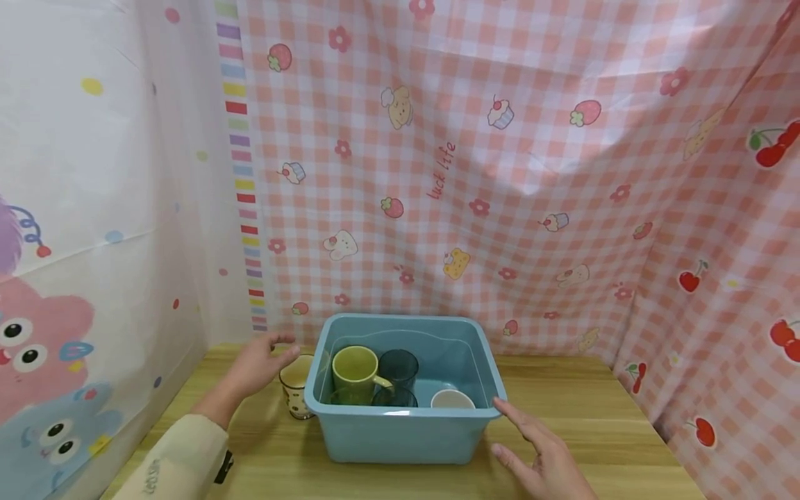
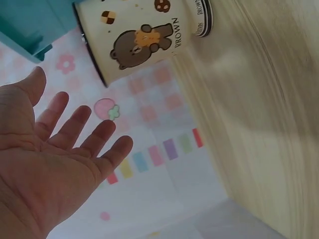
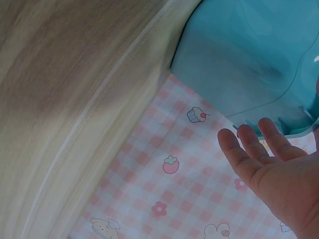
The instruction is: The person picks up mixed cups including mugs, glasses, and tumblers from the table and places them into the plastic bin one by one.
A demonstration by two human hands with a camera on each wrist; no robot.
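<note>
A blue plastic bin (image 1: 403,439) stands on the wooden table with several cups inside. Among them are a yellow-green mug (image 1: 355,369), dark glasses (image 1: 400,367) and a white cup (image 1: 453,399); the front wall hides their lower parts. Just left of the bin is a cream cup with a bear print (image 2: 142,42), upright on the table. My left hand (image 1: 259,364) hovers beside this cup, palm showing and fingers spread, holding nothing. At the bin's front right corner, my right hand (image 1: 542,455) has extended fingers by the rim; the index fingertip appears to touch it.
A pink checked cloth (image 1: 437,173) hangs behind the table, close to the bin's back. White printed cloth (image 1: 94,173) hangs at the left, and cherry-printed cloth (image 1: 725,333) at the right. Wooden tabletop (image 1: 562,389) shows right of the bin.
</note>
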